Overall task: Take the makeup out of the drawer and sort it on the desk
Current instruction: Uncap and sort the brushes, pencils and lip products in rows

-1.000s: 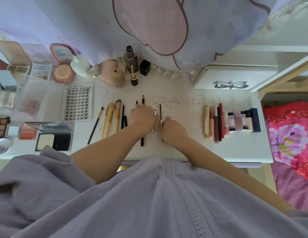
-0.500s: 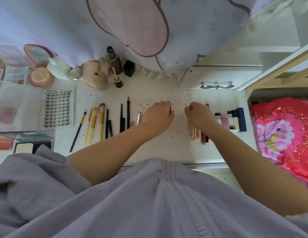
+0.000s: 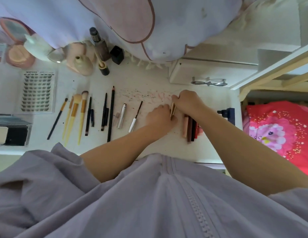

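Risk first: pinching slim gold-coloured tube (image 3: 172, 111) between both hands, standing steeply on end at the left edge of the lip-product row. Slipping out of that pinch likely sending it rolling across the white desk top (image 3: 149, 83), or knocking into the row.

Right hand (image 3: 185, 103) curling over the tube's upper end, fingers closed round it, knuckles up, wrist bent, forearm crossing over the row. Left hand (image 3: 161, 115) touching the tube's lower end from the left, fingers curled in against it; exact fingertip contact hidden, cannot tell how firm.

Second risk: right forearm hanging just above the row of pink, brown and red lipstick sticks (image 3: 191, 129). Dragging the arm back probably skewing them out of line. Dark navy square-capped bottle (image 3: 227, 114) partly hidden behind the same arm, upright, so tipping possible too.

Further left, well apart from the hands: thin white-handled liner wand (image 3: 136, 117) and clear silver-capped tube (image 3: 122, 115) lying loose and slightly askew, near the left elbow's path. Beyond those, black pencils (image 3: 112, 114), then yellow-handled brushes (image 3: 75, 114), then clear false-lash tray (image 3: 38, 91), all lying in order.

Drawer itself not showing. Sorting looking nearly finished, judging by the layout.
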A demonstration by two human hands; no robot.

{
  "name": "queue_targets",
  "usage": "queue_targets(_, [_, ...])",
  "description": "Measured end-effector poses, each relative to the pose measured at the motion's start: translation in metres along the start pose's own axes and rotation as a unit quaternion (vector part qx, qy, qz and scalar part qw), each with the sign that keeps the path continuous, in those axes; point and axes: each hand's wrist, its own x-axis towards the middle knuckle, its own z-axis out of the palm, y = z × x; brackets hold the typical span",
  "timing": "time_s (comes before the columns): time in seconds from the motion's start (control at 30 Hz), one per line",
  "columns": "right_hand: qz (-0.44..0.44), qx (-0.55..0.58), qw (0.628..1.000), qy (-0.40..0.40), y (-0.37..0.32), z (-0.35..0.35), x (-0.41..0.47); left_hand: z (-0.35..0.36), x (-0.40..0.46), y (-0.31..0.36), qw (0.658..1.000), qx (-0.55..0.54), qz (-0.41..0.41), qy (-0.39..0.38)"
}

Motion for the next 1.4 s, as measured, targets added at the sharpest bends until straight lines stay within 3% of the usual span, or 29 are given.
queue_targets(0.2, [0.001,0.053,0.998,-0.032,-0.027,0.004,-0.011,-0.026,-0.019,-0.040,0.995,-0.079,0.054,0.011])
queue_targets(0.4, [-0.035,0.113,0.990,-0.074,-0.048,0.005,-0.033,-0.060,-0.036,-0.066,0.992,-0.016,0.125,-0.016])
queue_targets(0.6, [-0.109,0.324,0.935,-0.092,-0.063,0.002,-0.061,-0.099,-0.054,-0.089,0.985,-0.055,0.161,-0.023])
queue_targets(0.83, [-0.209,0.320,0.922,-0.060,-0.075,-0.002,-0.098,-0.134,-0.063,-0.100,0.982,-0.032,0.187,-0.011])
queue_targets(1.07, [-0.144,0.278,0.936,-0.161,-0.074,-0.024,-0.108,-0.144,-0.069,-0.096,0.970,0.057,0.236,0.014])
queue_targets(1.4, [-0.098,0.316,0.930,-0.158,-0.061,-0.026,-0.116,-0.136,-0.066,-0.085,0.964,0.069,0.256,0.017])
